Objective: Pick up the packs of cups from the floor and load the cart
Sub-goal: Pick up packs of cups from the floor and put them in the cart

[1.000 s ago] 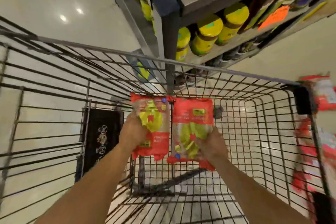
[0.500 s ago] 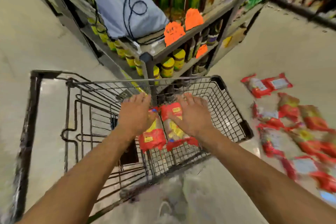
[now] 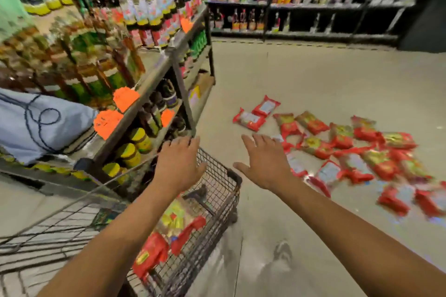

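Clearly the job is only begun. Taking the cart (image 3: 224, 190) as the landmark and going left to right: left of it and behind stands the shelf (image 3: 149, 79) of jars and bottles, with a pale cloth bag (image 3: 43, 123) lying on its lower deck. Inside the cart's wire basket lie the loaded packs (image 3: 169, 231), red with yellow-green print, two at least, though blur hides an exact count. Above the cart's far corner hovers the left hand (image 3: 179, 164), empty, its fingers (image 3: 185, 142) spread apart. Just right of the cart's rim is the right hand (image 3: 264, 164), also empty, fingers (image 3: 251, 141) splayed and stretched toward the floor. Further right of the cart, well apart from it, the packs on the floor (image 3: 337, 144) lie scattered in a loose heap, more than a dozen by my judgement, so most of the loading remains. Half a second ago both hands were inside the basket, pressed on two packs; now they have let go, lifted clear, and the view has swung right toward the pile, which suggests the next pickup is coming.
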Demonstrator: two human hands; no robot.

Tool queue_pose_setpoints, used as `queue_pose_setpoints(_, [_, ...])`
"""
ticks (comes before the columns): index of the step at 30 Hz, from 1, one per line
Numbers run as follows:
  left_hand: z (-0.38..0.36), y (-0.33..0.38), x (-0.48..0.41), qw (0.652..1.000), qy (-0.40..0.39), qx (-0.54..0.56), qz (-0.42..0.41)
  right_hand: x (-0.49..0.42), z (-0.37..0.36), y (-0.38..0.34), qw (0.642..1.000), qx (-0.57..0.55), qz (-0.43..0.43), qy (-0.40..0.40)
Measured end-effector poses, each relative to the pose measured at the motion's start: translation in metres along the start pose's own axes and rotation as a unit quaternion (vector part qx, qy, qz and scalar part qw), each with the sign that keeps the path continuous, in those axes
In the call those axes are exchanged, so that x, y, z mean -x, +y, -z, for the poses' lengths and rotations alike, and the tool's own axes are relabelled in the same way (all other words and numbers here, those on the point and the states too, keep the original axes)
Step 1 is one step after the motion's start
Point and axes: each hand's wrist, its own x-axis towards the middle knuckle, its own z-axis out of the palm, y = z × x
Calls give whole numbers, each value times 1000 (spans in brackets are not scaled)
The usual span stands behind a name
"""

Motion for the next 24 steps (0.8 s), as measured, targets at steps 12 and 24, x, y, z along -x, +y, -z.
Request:
queue_pose_setpoints(12, [7,219,-243,991,-15,-17,-134,-59,-11,279,981,-99,-168,5])
queue_pose_setpoints(24, [-53,322,-443,971,-79,-15,-224,-170,-65,427,958,-117,-248,-85])
